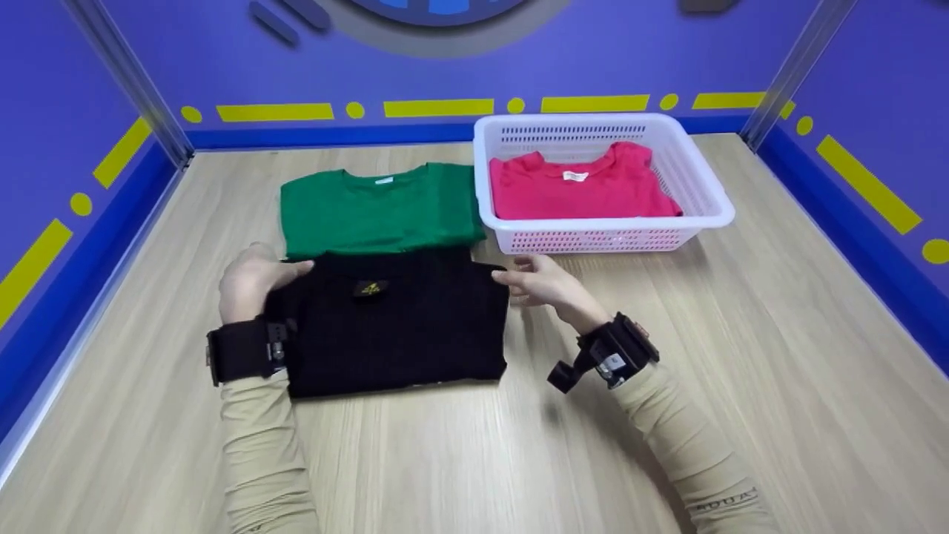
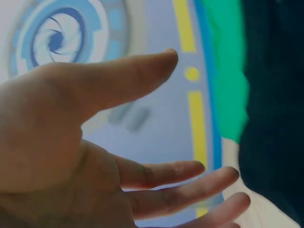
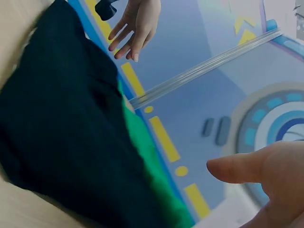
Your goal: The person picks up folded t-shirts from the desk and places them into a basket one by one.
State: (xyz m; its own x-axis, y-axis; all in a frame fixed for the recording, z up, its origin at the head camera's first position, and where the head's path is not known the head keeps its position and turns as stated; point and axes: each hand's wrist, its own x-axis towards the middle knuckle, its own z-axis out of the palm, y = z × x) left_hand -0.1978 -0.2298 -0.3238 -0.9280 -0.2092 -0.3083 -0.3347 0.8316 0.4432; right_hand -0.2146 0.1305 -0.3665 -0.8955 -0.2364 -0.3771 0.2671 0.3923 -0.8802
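Note:
A folded black shirt (image 1: pixel 400 334) lies on the table, its neckline toward the back and a dark label (image 1: pixel 370 288) with a yellow mark at the collar. At its upper left corner is my left hand (image 1: pixel 248 283), thumb and fingers spread and straight. My right hand (image 1: pixel 547 283) is beside the upper right corner with its fingers extended. The left wrist view has the left hand (image 2: pixel 95 118) empty, apart from the dark cloth. In the right wrist view, the right hand (image 3: pixel 270 178) shows mainly its thumb, holding nothing visible.
Behind the black shirt lies a folded green shirt (image 1: pixel 378 215), partly overlapped by it. A white plastic basket (image 1: pixel 608 223) stands at the back right with a folded pinkish-red shirt (image 1: pixel 578 193) inside. Blue-purple panels (image 1: pixel 259 59) wall the wooden table (image 1: pixel 741 311) at the back and sides.

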